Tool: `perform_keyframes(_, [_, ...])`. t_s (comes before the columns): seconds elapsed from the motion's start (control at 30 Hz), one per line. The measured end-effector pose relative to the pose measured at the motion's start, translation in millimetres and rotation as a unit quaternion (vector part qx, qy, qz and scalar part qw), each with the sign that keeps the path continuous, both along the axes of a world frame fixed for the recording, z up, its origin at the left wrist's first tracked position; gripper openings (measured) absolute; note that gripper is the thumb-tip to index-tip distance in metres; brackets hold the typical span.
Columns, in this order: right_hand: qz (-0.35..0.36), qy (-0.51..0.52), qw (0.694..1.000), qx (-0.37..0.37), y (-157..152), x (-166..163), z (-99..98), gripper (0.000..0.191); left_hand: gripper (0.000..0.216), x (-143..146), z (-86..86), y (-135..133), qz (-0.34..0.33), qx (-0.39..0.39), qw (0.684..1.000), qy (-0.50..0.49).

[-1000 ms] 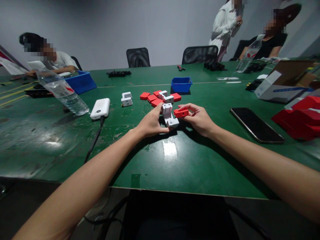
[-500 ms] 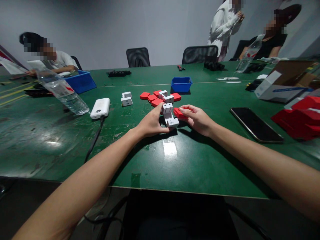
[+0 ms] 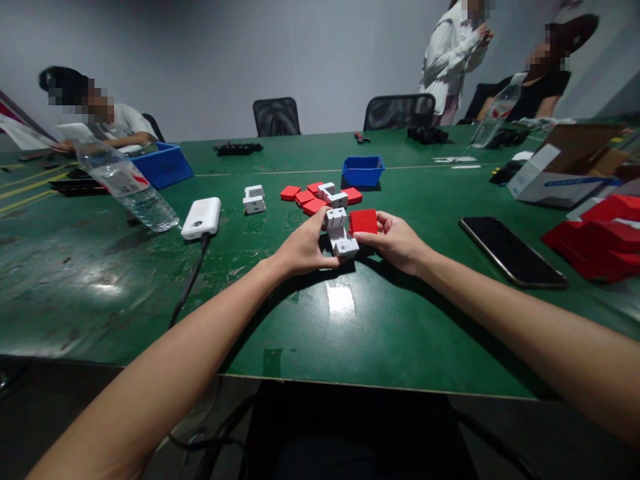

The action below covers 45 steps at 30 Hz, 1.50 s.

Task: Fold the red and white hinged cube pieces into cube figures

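My left hand (image 3: 301, 250) grips a white plastic part (image 3: 340, 233) just above the green table (image 3: 350, 320), fingers curled round its left side. My right hand (image 3: 396, 240) pinches a red plastic cover (image 3: 363, 221) and holds it against the right side of the white part. Just behind them lies a small heap of red covers (image 3: 313, 198) with another white part (image 3: 334, 194) among them. A further white part (image 3: 254, 199) stands alone to the left.
A white power bank (image 3: 201, 218) with a black cable and a tilted water bottle (image 3: 125, 183) lie to the left. A black phone (image 3: 511, 250) and red boxes (image 3: 600, 237) are on the right. Blue bins (image 3: 363, 170) stand behind; three other people are at the far side.
My right hand has turned the red cover so its flat face shows and brought it up against the white part. My left hand has stayed in place.
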State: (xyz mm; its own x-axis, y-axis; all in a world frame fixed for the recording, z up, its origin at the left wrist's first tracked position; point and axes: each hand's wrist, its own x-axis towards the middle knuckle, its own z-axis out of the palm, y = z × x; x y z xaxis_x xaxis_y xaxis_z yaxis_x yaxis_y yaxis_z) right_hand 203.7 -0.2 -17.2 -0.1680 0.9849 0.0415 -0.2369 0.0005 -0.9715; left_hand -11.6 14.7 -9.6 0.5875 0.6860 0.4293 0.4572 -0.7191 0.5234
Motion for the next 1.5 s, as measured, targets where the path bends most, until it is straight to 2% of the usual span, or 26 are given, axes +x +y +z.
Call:
perform_keyframes(0.3, [-0.023, -0.036, 0.999, 0.014, 3.3, 3.6, -2.7, 0.039, 0.084, 0.5, 1.3, -1.2, -0.001, 0.002, 1.000, -0.006])
perform_keyframes(0.63, [-0.021, -0.021, 1.000, 0.007, -0.2, 2.1, 1.5, 0.038, 0.087, -0.1, 1.0, -1.3, 0.004, 0.007, 1.000, 0.000])
perform_keyframes(0.93, [-0.035, 0.038, 0.998, -0.036, 2.0, 0.7, 4.9, 0.035, 0.089, -0.3, 1.4, -1.1, 0.003, 0.007, 1.000, 0.005])
perform_keyframes(1.23, [-0.028, 0.045, 0.992, -0.111, -6.1, -4.2, 19.9, 0.028, 0.090, -0.2, -1.6, 0.5, 0.001, 0.010, 1.000, 0.004])
perform_keyframes(1.5, [-0.018, 0.040, 0.994, -0.105, -1.0, -1.3, 15.4, 0.029, 0.093, -1.6, -2.4, 1.2, 0.007, 0.010, 1.000, 0.017])
